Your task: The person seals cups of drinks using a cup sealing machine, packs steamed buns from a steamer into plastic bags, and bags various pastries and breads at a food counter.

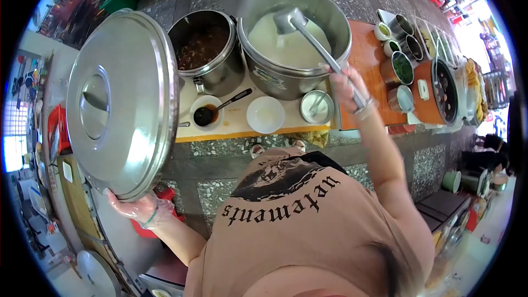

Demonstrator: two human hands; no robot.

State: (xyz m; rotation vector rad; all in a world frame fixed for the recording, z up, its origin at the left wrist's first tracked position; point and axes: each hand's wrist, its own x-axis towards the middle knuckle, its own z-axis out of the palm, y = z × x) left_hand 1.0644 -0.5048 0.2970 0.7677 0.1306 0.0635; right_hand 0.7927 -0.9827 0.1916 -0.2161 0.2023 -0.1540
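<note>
My left hand [135, 209], in a clear plastic glove, grips the lower edge of a large round metal lid [118, 104], which it holds up on its side. My right hand [349, 85], also gloved, is wrapped round the handle of a metal ladle [291, 20]. The ladle's bowl hangs over a tall steel pot [297, 77] of milky white contents [275, 44]. Left of it stands a second steel pot [220, 80] with dark brown soup [203, 47]. A white bowl [265, 115] with a little pale liquid sits in front of the pots.
A small bowl [201, 125] holds dark sauce and a black ladle [234, 98]. Beside the white bowl stands a metal cup [317, 115] with a spoon. Containers of chopped greens [403, 69] and a large round orange-sided cooker [434, 93] line the right counter.
</note>
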